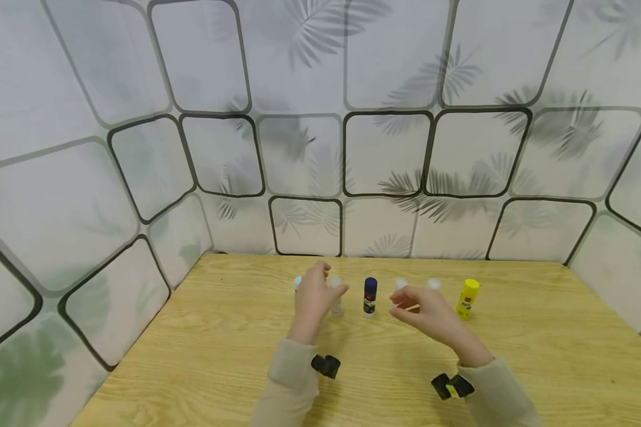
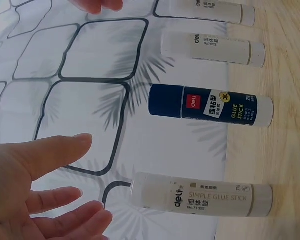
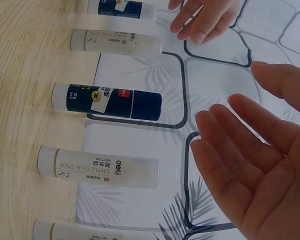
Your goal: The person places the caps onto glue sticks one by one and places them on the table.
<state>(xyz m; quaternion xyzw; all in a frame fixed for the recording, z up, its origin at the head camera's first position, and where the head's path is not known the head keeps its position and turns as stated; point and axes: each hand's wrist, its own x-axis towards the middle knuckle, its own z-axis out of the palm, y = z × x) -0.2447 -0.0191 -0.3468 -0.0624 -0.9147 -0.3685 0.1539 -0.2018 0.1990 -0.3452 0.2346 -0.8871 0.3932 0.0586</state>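
Several glue sticks stand upright in a row on the table. My left hand point(image 1: 315, 299) hovers by the left end, fingers apart, holding nothing. It partly covers a light-blue-capped stick point(image 1: 298, 282) and is nearest a clear-capped white glue stick point(image 2: 202, 195). Between my hands stands the dark blue glue stick point(image 1: 370, 298). My right hand point(image 1: 430, 314) is raised in front of two more white glue sticks, one with its clear cap point(image 1: 400, 283) showing and the other behind the knuckles point(image 1: 434, 283). Its fingers are loosely bent around nothing. A yellow glue stick point(image 1: 467, 299) stands at the right end.
The wooden table point(image 1: 203, 356) reaches back to a patterned curtain point(image 1: 384, 154) with rounded squares and leaf prints. Curtain also hangs along the left and right sides. Black wrist cameras point(image 1: 326, 366) sit at both sleeve cuffs.
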